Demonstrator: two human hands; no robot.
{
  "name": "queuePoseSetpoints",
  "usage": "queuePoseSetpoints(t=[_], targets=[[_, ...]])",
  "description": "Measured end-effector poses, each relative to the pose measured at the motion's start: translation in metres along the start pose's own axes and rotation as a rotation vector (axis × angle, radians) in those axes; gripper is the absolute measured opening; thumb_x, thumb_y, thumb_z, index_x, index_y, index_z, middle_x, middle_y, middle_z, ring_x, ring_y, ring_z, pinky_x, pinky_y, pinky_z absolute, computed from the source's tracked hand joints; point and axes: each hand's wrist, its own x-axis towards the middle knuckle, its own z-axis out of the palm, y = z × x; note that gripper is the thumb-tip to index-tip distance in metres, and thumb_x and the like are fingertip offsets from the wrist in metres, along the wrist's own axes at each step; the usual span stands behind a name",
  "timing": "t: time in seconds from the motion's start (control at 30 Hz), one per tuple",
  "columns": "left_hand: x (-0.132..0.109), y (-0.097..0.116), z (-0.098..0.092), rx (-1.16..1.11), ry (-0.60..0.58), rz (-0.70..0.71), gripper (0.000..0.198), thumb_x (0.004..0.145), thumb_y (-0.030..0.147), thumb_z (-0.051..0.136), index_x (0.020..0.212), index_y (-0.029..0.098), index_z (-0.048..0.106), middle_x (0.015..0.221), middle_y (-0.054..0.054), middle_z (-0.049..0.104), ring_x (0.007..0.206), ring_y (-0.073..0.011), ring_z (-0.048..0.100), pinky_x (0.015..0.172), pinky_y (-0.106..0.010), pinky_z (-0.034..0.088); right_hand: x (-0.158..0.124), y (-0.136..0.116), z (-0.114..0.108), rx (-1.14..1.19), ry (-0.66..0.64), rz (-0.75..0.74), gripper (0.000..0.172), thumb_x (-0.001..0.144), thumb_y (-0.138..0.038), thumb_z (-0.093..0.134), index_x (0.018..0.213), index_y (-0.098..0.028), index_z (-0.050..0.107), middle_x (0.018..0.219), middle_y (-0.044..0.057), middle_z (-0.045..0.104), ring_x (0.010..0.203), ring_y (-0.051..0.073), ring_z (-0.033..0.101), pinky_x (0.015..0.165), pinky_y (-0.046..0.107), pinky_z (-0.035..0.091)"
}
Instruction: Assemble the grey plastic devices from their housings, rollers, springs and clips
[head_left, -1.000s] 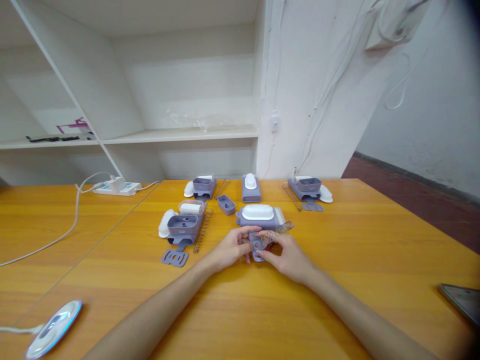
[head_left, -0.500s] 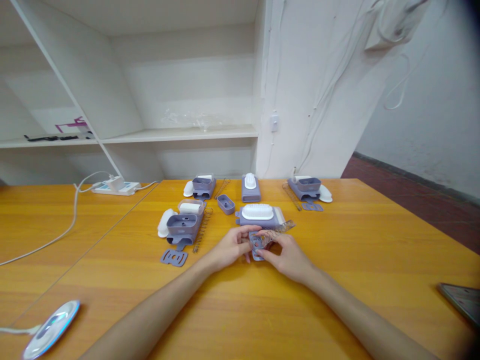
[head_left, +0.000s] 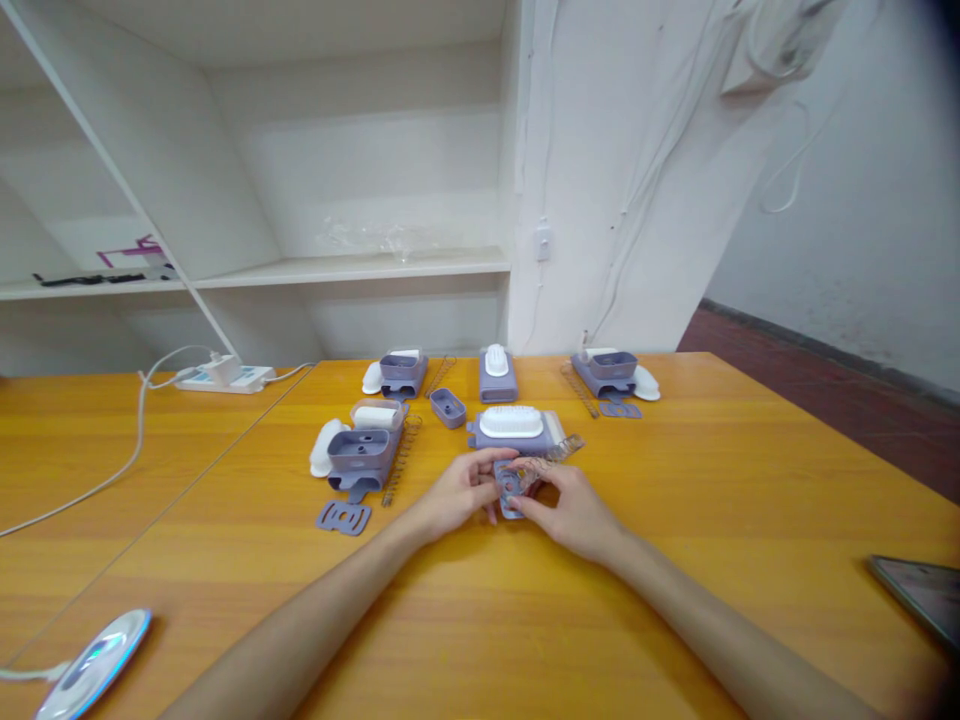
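My left hand (head_left: 466,494) grips the left side of a small grey-purple slotted plate (head_left: 511,492), holding it tilted just above the table. My right hand (head_left: 576,512) pinches a thin wire spring (head_left: 534,468) against that plate, thumb at the plate's lower right. Coils (head_left: 568,447) show beyond my right fingers; whether they belong to the same spring I cannot tell. Just behind both hands lies a grey-purple case with a white bristled brush head (head_left: 512,423). The fingertips hide part of where spring and plate meet.
Partly opened grey-purple cases (head_left: 365,447) with white parts stand left and at the back. A loose spring (head_left: 401,460) and another slotted plate (head_left: 343,517) lie left. A small tray (head_left: 448,408) sits behind. A round charger (head_left: 96,665), phone (head_left: 919,590) and power strip (head_left: 225,376) rest on the table.
The whole view has shifted slightly. Both hands keep their hold on the plate and spring, with barely any visible movement between them.
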Motion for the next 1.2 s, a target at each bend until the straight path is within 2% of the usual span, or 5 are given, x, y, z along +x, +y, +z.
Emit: queuePoseSetpoints(t=[0.47, 0.73, 0.93, 1.07, 1.2], targets=[[0.002, -0.006, -0.002, -0.064, 0.035, 0.047, 0.047, 0.075, 0.029, 0.062, 0.120, 0.016, 0.051, 0.079, -0.003, 0.058, 0.055, -0.0113, 0.057, 0.048, -0.024, 0.049, -0.001, 0.005, -0.002, 0.079, 0.006, -0.020, 0.031, 0.086, -0.033, 0.053, 0.112, -0.018, 0.059, 0.084, 0.004, 0.069, 0.074, 0.017, 0.063, 0.070, 0.029, 0.051], [-0.002, -0.006, 0.001, -0.074, 0.010, 0.081, 0.059, 0.071, 0.030, 0.069, 0.124, 0.019, 0.047, 0.091, -0.005, 0.057, 0.072, -0.0145, 0.058, 0.056, -0.026, 0.050, 0.002, 0.013, 0.002, 0.181, 0.036, 0.044, 0.032, 0.087, -0.043, 0.049, 0.102, -0.018, 0.062, 0.085, 0.004, 0.068, 0.071, 0.016, 0.063, 0.064, 0.026, 0.052], [-0.005, -0.004, 0.006, 0.085, 0.035, 0.061, 0.078, 0.054, 0.022, 0.083, 0.123, 0.018, 0.048, 0.092, -0.006, 0.061, 0.083, -0.0156, 0.058, 0.072, -0.029, 0.047, 0.003, 0.012, 0.001, 0.078, 0.103, 0.032, 0.030, 0.084, -0.043, 0.054, 0.096, -0.018, 0.065, 0.073, 0.002, 0.068, 0.064, 0.015, 0.061, 0.060, 0.026, 0.049], [-0.006, -0.003, 0.007, 0.063, 0.029, 0.077, 0.082, 0.056, 0.022, 0.082, 0.128, 0.020, 0.043, 0.092, -0.005, 0.060, 0.080, -0.0143, 0.058, 0.067, -0.025, 0.045, 0.001, 0.009, 0.001, -0.033, 0.150, 0.028, 0.024, 0.079, -0.041, 0.061, 0.085, -0.019, 0.067, 0.064, 0.001, 0.065, 0.058, 0.015, 0.058, 0.055, 0.025, 0.046], [-0.004, -0.006, 0.005, 0.005, -0.005, 0.102, 0.069, 0.061, 0.022, 0.078, 0.122, 0.019, 0.047, 0.091, -0.005, 0.060, 0.078, -0.0137, 0.059, 0.068, -0.025, 0.046, -0.004, 0.006, 0.001, -0.165, 0.214, -0.115, 0.022, 0.078, -0.037, 0.064, 0.091, -0.019, 0.067, 0.078, 0.005, 0.065, 0.070, 0.018, 0.059, 0.065, 0.029, 0.048]])
